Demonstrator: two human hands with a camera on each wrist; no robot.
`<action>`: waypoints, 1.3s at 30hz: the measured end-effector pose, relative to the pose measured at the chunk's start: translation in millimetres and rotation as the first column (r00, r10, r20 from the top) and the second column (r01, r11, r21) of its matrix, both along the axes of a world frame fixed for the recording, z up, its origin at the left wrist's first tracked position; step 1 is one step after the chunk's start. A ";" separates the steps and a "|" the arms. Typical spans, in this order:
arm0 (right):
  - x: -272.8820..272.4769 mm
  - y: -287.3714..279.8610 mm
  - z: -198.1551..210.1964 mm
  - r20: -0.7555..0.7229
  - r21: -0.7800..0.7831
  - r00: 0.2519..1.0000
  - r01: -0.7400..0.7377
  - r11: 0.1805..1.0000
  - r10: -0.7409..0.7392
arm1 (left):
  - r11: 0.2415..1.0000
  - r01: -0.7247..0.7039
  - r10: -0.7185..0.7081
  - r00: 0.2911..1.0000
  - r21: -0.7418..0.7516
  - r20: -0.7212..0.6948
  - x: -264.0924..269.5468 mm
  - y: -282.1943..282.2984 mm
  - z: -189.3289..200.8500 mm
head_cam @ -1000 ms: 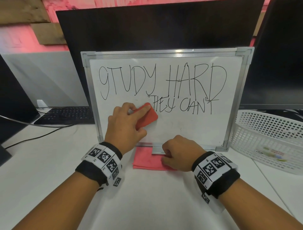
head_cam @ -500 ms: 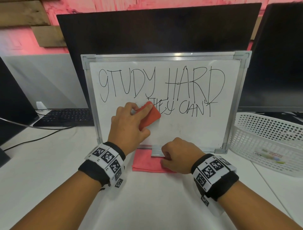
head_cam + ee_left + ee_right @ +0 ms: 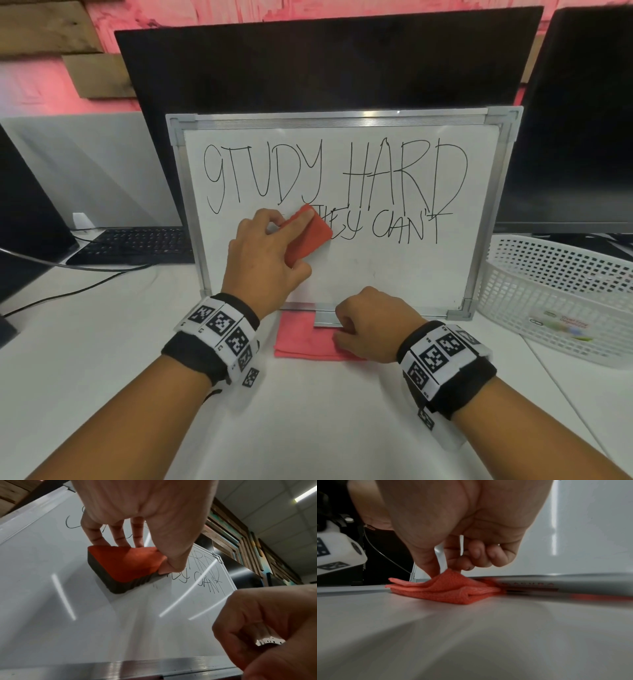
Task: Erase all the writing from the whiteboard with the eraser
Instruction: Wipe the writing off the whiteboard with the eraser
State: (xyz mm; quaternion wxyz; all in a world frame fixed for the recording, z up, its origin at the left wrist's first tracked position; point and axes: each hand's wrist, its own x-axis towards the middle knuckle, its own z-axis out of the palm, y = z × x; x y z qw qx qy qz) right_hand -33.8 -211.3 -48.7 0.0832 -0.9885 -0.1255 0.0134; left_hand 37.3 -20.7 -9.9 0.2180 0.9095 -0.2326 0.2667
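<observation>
A whiteboard [image 3: 394, 274] stands upright on the desk with black writing [image 3: 335, 178]: "STUDY HARD" above "THEY CAN'T". My left hand [image 3: 303, 245] grips a red eraser [image 3: 317, 233] with a black felt base and presses it flat on the board at the start of the lower line. The left wrist view shows my thumb and fingers on opposite edges of the eraser [image 3: 126, 563]. My right hand [image 3: 346, 334] sits curled at the board's bottom ledge. Thumb and forefinger pinch a folded red cloth [image 3: 453, 589] lying under the ledge.
A dark monitor [image 3: 325, 68] stands right behind the board, another [image 3: 582, 120] to the right. A white perforated basket [image 3: 565, 291] sits by the board's right side. A black keyboard [image 3: 133, 245] and cables lie at the left.
My left hand has slid the eraser up and to the right, onto the first letter of "THEY". The right hand has stayed on the cloth.
</observation>
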 end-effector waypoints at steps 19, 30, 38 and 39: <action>0.0 0.1 0.7 0.018 0.007 1.000 -0.008 1.000 0.007 | 0.998 0.003 -0.003 1.000 0.055 0.008 -3.0 -8.5 1.1; 1.6 -0.7 -2.2 0.018 0.014 1.000 -0.008 1.000 0.008 | 1.000 0.020 -0.020 1.000 0.004 0.008 -3.0 -12.5 -0.3; -0.1 -0.6 -1.0 0.012 0.006 1.000 -0.005 1.000 0.005 | 1.000 0.021 -0.021 1.000 -0.001 0.010 -2.5 -14.3 1.3; 0.3 -0.3 -0.9 0.010 0.006 1.000 -0.007 1.000 0.007 | 1.000 0.014 -0.014 1.000 -0.004 0.011 -1.5 -13.1 2.9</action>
